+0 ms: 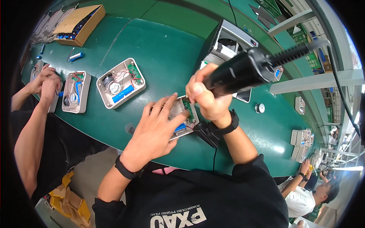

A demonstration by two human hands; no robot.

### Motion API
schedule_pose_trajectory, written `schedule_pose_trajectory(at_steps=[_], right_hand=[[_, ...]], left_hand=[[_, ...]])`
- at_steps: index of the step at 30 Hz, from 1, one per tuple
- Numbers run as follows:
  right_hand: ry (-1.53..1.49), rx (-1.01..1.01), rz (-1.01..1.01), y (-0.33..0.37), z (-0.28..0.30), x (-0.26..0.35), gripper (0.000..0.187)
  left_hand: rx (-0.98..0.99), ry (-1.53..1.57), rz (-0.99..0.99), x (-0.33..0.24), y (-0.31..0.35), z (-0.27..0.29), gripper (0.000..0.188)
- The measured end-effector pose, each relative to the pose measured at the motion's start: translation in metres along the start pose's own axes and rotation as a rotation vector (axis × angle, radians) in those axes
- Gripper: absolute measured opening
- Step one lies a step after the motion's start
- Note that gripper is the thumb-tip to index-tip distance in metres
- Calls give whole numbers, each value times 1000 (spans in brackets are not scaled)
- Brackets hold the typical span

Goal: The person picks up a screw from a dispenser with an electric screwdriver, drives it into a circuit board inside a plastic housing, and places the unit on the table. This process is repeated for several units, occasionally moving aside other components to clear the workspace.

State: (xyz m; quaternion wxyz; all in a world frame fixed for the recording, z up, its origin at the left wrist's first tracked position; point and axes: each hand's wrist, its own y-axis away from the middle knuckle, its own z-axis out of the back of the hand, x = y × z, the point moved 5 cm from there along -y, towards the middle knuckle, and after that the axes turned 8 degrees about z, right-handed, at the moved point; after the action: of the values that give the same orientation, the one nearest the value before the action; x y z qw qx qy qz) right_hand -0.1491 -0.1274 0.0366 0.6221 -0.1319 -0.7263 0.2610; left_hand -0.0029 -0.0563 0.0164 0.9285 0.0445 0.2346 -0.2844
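Note:
My right hand (211, 95) is wrapped round a black corded electric screwdriver (243, 72), held above the right side of a light-grey plastic housing (194, 114). Its bit is hidden behind my fingers. Spread across the housing, my left hand (154, 123) has its thumb near the green circuit board (187, 109) and its other fingers reaching toward the far wall. A blue battery (180, 127) and thin wires show inside, partly covered by that hand. Beside my right wrist is a black object (206, 133) with a cable, its kind unclear.
Left of my hands lies another open housing (142, 85) with a speaker, battery and board. Farther left is a similar housing (86, 97), near a co-worker's hands (47, 83). A black machine (211, 47) stands behind, a cardboard box (95, 21) far left, and a round metal part (259, 108) at right.

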Motion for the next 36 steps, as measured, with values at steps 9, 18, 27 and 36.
schedule_pose_trajectory(at_steps=[9,18,27,36], right_hand=[[167,-177,176,-40,44,68,33],[-119,-41,26,-21,27,55,35],[26,44,46,-8,-3,6,30],[-14,16,29,-7,-12,-6,30]], left_hand=[[-334,-90,531,-4,-1,-24,88],[-345,-110,609,-8,-4,-25,90],[-347,-107,624,-8,-5,-24,91],[-338,-94,639,-6,-3,-22,91]])
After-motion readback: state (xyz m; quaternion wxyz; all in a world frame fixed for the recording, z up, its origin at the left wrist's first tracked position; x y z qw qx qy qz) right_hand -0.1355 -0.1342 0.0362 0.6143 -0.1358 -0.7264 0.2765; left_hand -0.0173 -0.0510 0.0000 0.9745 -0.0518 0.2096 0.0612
